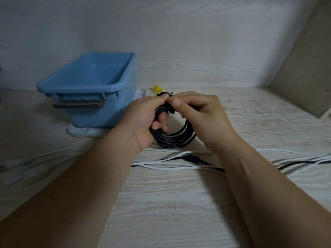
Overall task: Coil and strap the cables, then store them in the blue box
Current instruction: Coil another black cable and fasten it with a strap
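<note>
Broadly, a pale wood-grain table (179, 203) is bounded at its far edge by a matching wall and at its right edge by a tan panel (304, 72). Bare room is left along the near edge and toward the far right corner.

A blue box (93, 115) is set toward the far left, open-topped, on a white lid (84, 132).

Both forearms are stretched forward from the near edge and meet just right of the box. The left hand (143, 120) is curled round the left side of a coiled black cable (172, 138), with fingers passed through the loop. The right hand (202, 119) is bent over the coil's top, where a black strap (170, 110) is pinched between thumb and forefinger. The coil is held upright at mid-table; whether its lower arc touches the table cannot be told.

White cables (161, 166) and a loose black cable (197, 161) are laid across the table nearer than the coil. Blurred white plugs (16, 172) are seen at the left edge, and a small yellow item (156, 88) by the far edge.
</note>
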